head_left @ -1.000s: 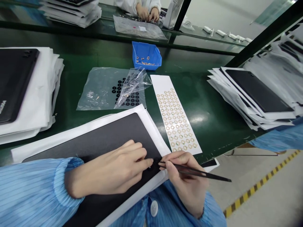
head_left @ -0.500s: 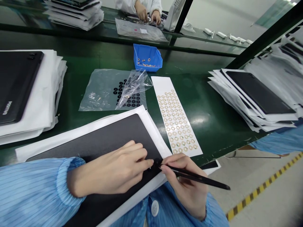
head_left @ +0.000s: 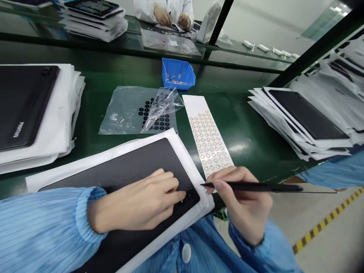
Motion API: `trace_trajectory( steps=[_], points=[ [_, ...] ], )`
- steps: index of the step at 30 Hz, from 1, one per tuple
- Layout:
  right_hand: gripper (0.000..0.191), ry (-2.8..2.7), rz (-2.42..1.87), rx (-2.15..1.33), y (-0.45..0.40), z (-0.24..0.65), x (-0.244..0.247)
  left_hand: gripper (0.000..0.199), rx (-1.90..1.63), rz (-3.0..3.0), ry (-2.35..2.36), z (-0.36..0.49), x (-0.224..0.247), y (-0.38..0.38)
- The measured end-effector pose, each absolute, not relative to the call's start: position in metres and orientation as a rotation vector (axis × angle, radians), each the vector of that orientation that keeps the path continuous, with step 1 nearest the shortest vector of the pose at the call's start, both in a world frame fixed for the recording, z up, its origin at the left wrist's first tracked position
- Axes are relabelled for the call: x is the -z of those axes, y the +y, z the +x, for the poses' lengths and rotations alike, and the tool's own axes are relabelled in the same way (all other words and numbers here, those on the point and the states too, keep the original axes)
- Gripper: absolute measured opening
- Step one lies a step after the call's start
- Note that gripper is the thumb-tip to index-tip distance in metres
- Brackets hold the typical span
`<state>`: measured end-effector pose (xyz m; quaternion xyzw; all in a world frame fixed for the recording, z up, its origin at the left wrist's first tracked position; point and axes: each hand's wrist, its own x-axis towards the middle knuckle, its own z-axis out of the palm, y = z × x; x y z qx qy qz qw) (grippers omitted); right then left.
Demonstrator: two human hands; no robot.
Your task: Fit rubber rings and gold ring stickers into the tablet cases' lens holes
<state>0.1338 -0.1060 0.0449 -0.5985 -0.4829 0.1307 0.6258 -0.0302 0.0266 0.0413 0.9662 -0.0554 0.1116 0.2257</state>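
Note:
A black tablet back cover point(head_left: 136, 163) lies on white wrapping sheets point(head_left: 182, 146) in front of me. My left hand point(head_left: 150, 201) rests on it, index finger stretched out to the dark camera spot point(head_left: 187, 198) near its right corner and the other fingers loosely bent. The left thumb is hidden. Just right of the cover, above the sheet edge, my right hand point(head_left: 241, 193) pinches black tweezers point(head_left: 261, 187), their tip pointing left. Beyond it, partly covered by the right fingers, is a white sheet of small ring stickers point(head_left: 210, 136).
A clear plastic bag point(head_left: 122, 110) with black rings lies behind the cover. Farther back stands a blue bin point(head_left: 178, 74) with small rings. Stacks of wrapped tablets stand left point(head_left: 25, 106) and right point(head_left: 307, 113). A co-worker's hands point(head_left: 173, 19) are across the shelf.
My right hand has moved right and slightly up with the tweezers, away from the camera spot; the tweezers now lie nearly level. My left hand stays with its finger at the spot.

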Motion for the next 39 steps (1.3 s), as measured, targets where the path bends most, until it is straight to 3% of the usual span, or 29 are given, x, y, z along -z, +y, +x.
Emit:
trace_trajectory(
  steps=[8,12,17,22,29,39],
  points=[
    [0.020,-1.461,-1.438,-0.534,0.009,0.159,-0.082,0.022,-0.304,2.707,-0.129,-0.029,-0.041,0.026],
    [0.024,-1.542,-1.444,-0.718,0.086,0.140,-0.080,0.023,-0.331,2.748,-0.118,-0.028,-0.040,0.025],
    [0.026,-1.724,-1.506,-0.705,0.133,0.116,-0.066,0.020,-0.357,2.766,-0.127,-0.026,-0.039,0.025],
    [0.027,-1.801,-1.558,-0.701,0.139,0.114,-0.058,0.020,-0.334,2.759,-0.124,-0.025,-0.038,0.025],
    [0.028,-1.820,-1.504,-0.702,0.105,0.153,-0.087,0.021,-0.323,2.809,-0.070,-0.025,-0.039,0.027],
    [0.019,-1.898,-1.650,-0.460,0.039,0.190,-0.046,0.025,-0.533,2.827,0.684,-0.030,-0.034,0.057]
  ],
)
